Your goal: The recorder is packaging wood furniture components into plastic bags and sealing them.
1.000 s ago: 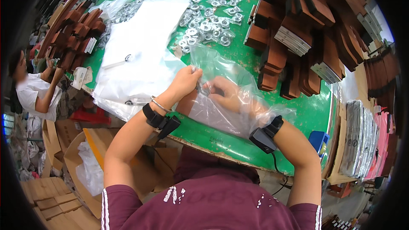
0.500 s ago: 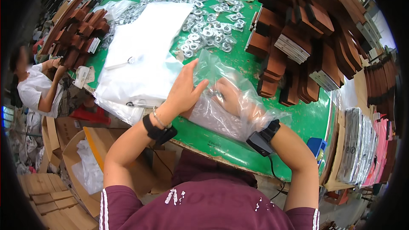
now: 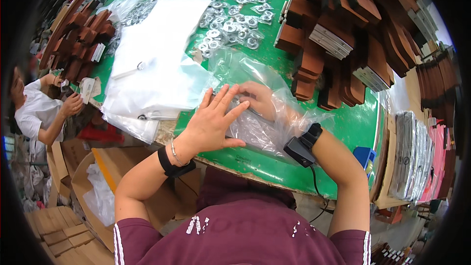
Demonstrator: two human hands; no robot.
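Note:
A clear plastic bag (image 3: pixel 265 140) lies on the green table (image 3: pixel 221 162) near its front edge, loosely covering my right hand (image 3: pixel 261 100) up to the wrist. Through the film, that hand's fingers stretch leftward with the thumb apart. My left hand (image 3: pixel 216 120) rests on the bag's left part, fingers spread, their tips close to the right fingertips. Just left of it lies a stack of whitish plastic bags (image 3: pixel 157 64) with small dark-rimmed holes. Film glare hides whether anything sits under my palms.
Many small bagged metal rings (image 3: pixel 230 27) cover the table's far middle. Brown wooden pieces with metal strips (image 3: pixel 333 39) pile up at right, more (image 3: pixel 81 44) at far left beside a co-worker (image 3: pixel 37 108). A blue object (image 3: pixel 364 159) sits at the right edge; an open carton (image 3: pixel 122 167) stands below left.
My left hand has turned from upright beside the bag to lying flat on it, fingers spread. My right hand has shifted slightly up and left within the bag.

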